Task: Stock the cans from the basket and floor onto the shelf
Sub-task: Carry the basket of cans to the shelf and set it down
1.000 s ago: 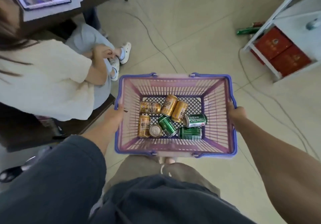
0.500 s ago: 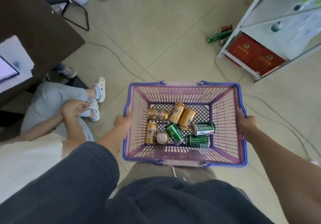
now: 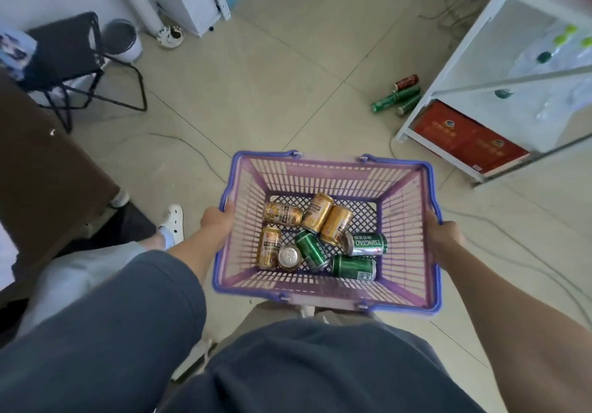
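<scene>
Gripping the basket (image 3: 323, 169) at both short sides: left hand (image 3: 215, 220) clamped on the left rim, fingers curled over the blue edge; right hand (image 3: 446, 240) clamped on the right rim in the same way. Holding it level above the floor (image 3: 256, 98), in front of the body, handles folded down along the rim.

Lying loose on the basket's mesh bottom: gold cans (image 3: 317, 212) in a cluster toward the far and left part, one more gold can (image 3: 268, 247) at the near left, a can standing on end (image 3: 289, 257) with its silver top showing just beside it. Touching these on the right: green cans (image 3: 312, 250), one slanted in the middle, one reading TSINGTAO (image 3: 366, 244) toward the right wall, one more (image 3: 354, 267) at the near right.

Farther out, ahead and to the right: lying on the floor, a few more cans (image 3: 395, 98), green with a red one behind, right beside the foot of the shelf (image 3: 448, 70). Standing well apart from the basket, that white shelf, with red boxes (image 3: 467, 138) on its bottom level and clear bottles (image 3: 551, 50) blurred above.

On the left: sitting near the basket, another person's leg and white shoe (image 3: 174, 220); standing farther back, a black stool (image 3: 69, 57). Trailing across the tiles, thin cables (image 3: 179, 140).
</scene>
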